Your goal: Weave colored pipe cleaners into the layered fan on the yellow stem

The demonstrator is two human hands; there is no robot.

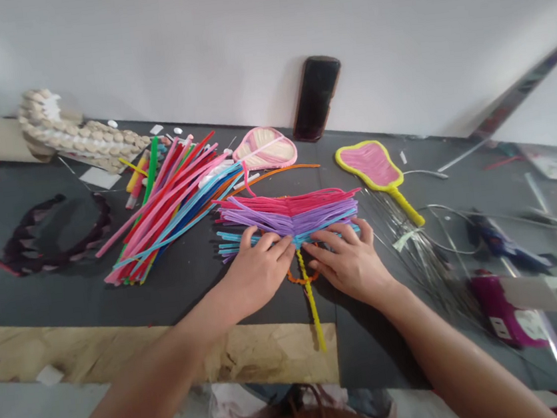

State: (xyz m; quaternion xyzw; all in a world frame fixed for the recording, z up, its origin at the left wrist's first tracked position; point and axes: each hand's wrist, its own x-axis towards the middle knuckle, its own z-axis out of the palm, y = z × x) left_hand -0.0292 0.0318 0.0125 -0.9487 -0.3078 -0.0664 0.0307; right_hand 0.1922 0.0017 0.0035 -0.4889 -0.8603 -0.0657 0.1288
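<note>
Rows of red (262, 204), purple (259, 219) and blue pipe cleaners (231, 236) spread to both sides of a yellow twisted stem (312, 306), which points toward me. My left hand (262, 268) bends its fingers over the blue row, fingertips close to the stem. From the other side my right hand (349, 258) holds the blue row too, its thumb and index finger beside the stem. An orange loop (296, 279) crosses the stem just below the fingers. The undersides of the fingertips are hidden.
Loose pipe cleaners (168, 208) lie in a pile at left, near a dark headband (58, 261). A phone (317, 97) leans on the wall. A yellow-rimmed pink paddle shape (371, 166), thin wires (414, 254) and a magenta glue gun (496, 308) occupy the right.
</note>
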